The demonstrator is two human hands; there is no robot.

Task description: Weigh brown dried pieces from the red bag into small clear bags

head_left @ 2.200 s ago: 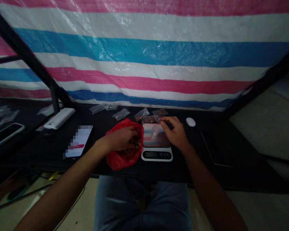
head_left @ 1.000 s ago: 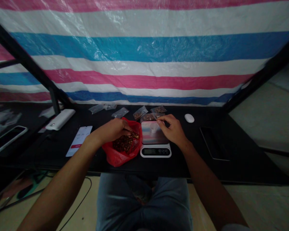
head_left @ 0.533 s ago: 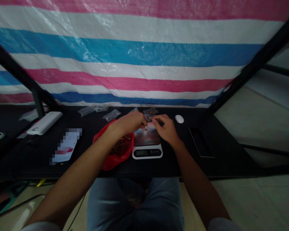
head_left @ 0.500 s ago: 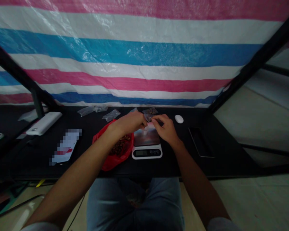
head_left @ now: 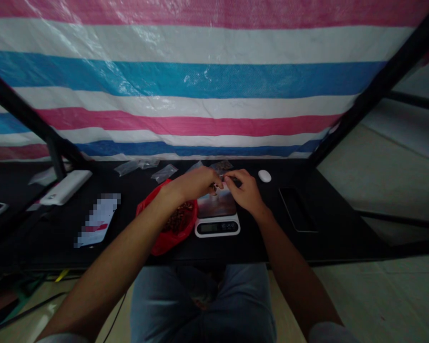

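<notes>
A small kitchen scale (head_left: 217,224) with a shiny platform stands on the black table (head_left: 136,247) in front of me. A red plastic bag (head_left: 153,238) full of small brown pieces lies open just left of it. My left hand (head_left: 196,183) is closed in a pinch over the scale's far edge, holding brown pieces. My right hand (head_left: 245,190) meets it there, fingers pinched on a small clear bag (head_left: 219,188) held above the platform. Several small filled clear bags (head_left: 221,166) lie behind the scale.
Empty clear bags (head_left: 136,165) lie at the back left. A white power bank (head_left: 66,186), a card (head_left: 96,221), a white round object (head_left: 264,176) and a dark phone (head_left: 296,214) rest on the table. A striped tarp (head_left: 200,81) hangs behind.
My left hand has left the red bag and moved right to meet my right hand over the scale. The right hand has stayed at the small clear bag.
</notes>
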